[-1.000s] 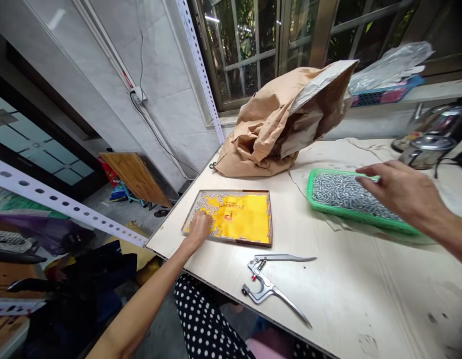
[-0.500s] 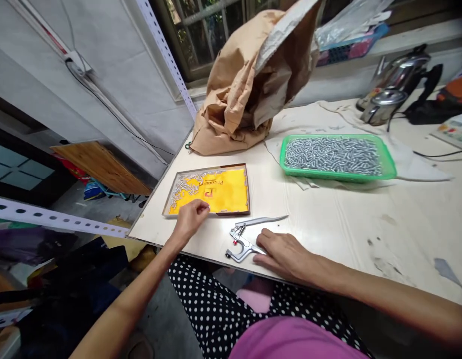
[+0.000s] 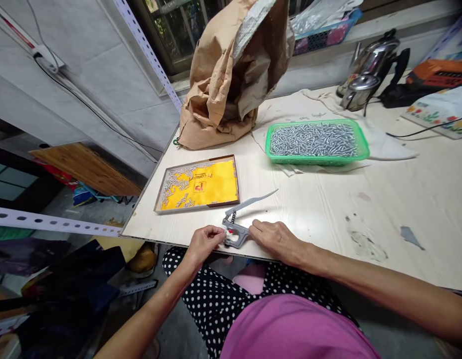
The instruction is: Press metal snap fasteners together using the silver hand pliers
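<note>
Silver hand pliers [image 3: 241,219] lie at the near edge of the pale table [image 3: 384,209], one handle raised toward the back right. My right hand [image 3: 273,239] is closed round the lower handle. My left hand [image 3: 205,242] pinches something small at the jaws of the pliers; I cannot make out the piece. Behind them lies a shallow tray with a yellow liner [image 3: 199,184], small metal pieces scattered over its left side. A green basket [image 3: 316,142] full of the same grey metal pieces stands farther back.
A crumpled brown paper sack [image 3: 231,75] stands at the back left of the table. A steel kettle [image 3: 367,72] with black cords, an orange box [image 3: 438,75] and a printed packet [image 3: 436,112] are at the back right. White cloth [image 3: 384,142] lies under the basket.
My left hand left the yellow tray and came to the pliers' jaws. My right hand went from the green basket to the pliers and took the handle; the pliers' upper handle lifted.
</note>
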A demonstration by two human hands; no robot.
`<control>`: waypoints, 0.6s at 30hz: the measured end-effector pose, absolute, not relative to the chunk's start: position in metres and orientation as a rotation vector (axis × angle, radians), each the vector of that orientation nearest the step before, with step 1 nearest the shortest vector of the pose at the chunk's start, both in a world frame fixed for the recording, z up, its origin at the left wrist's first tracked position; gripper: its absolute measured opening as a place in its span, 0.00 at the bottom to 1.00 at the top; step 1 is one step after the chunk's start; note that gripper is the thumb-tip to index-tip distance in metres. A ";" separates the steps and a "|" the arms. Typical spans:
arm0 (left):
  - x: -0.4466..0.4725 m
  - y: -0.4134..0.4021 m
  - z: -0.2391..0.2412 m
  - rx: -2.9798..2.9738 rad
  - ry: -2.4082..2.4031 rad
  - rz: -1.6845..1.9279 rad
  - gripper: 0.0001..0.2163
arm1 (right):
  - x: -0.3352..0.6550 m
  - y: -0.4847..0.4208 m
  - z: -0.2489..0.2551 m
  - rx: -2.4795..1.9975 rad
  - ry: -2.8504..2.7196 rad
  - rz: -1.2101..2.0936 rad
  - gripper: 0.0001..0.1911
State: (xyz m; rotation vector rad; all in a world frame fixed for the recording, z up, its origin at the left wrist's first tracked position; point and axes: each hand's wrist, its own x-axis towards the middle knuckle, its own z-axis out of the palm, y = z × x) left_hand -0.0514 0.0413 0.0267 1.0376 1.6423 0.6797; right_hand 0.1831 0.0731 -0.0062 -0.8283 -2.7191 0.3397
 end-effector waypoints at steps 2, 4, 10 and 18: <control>-0.048 0.042 0.023 0.995 1.632 0.681 0.18 | 0.186 0.073 -0.004 -0.820 -2.720 0.338 0.07; -0.045 0.043 0.020 0.972 1.618 0.648 0.18 | 0.187 0.074 -0.003 -0.823 -2.734 0.346 0.07; -0.041 0.052 0.025 0.966 1.684 0.452 0.14 | 0.187 0.078 0.004 -0.868 -2.789 0.439 0.10; -0.042 0.067 0.036 0.940 1.717 0.044 0.10 | 0.179 0.087 0.001 -0.959 -2.858 0.533 0.06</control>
